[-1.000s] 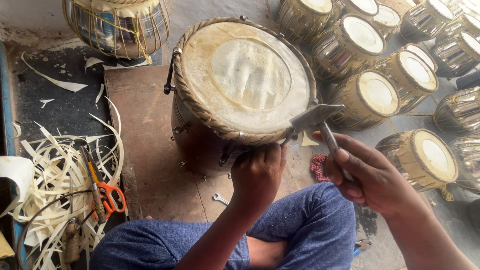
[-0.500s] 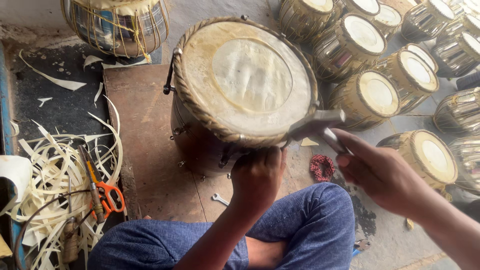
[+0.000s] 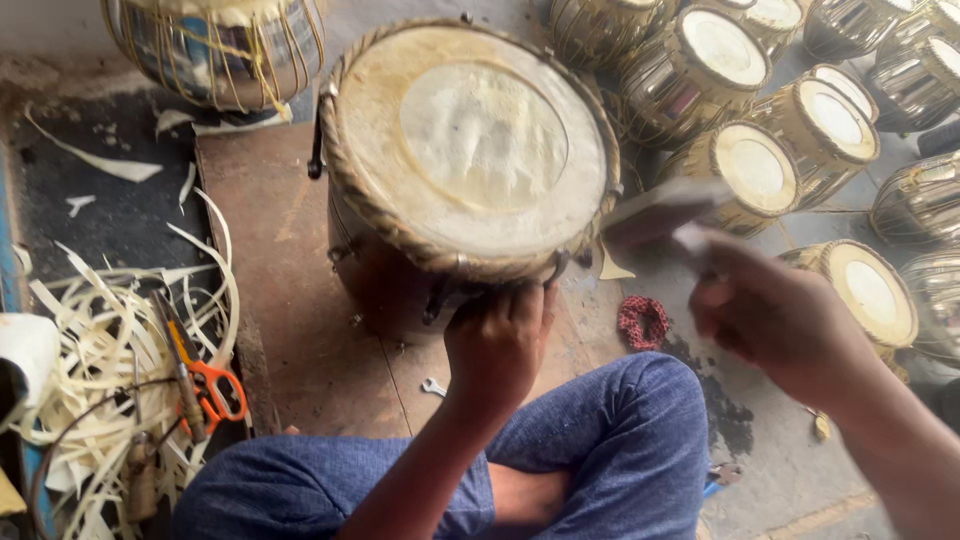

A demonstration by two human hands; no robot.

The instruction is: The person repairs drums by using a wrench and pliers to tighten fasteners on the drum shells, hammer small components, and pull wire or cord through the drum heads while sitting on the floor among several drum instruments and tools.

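fingers (image 3: 520, 305) of the left hand (image 3: 497, 345) curl onto the drum (image 3: 470, 165) rim; the right hand (image 3: 775, 320) is closed around a blurred hammer (image 3: 655, 212).

the drum stands on a brown board (image 3: 290, 300) before the knees, its near edge under the left hand. risk: the hammer head sits just beside the braided rim, so a stray blow could catch those knuckles or dent the pale, taut skin. the shell looks dark metal, the hoop is twisted cord, and shiny round drums (image 3: 755, 165) crowd the right.

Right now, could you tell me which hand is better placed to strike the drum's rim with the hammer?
Probably the right hand: it grips the hammer, blurred, beside the drum rim. The left hand has its fingers gripping under the rim, steadying it.
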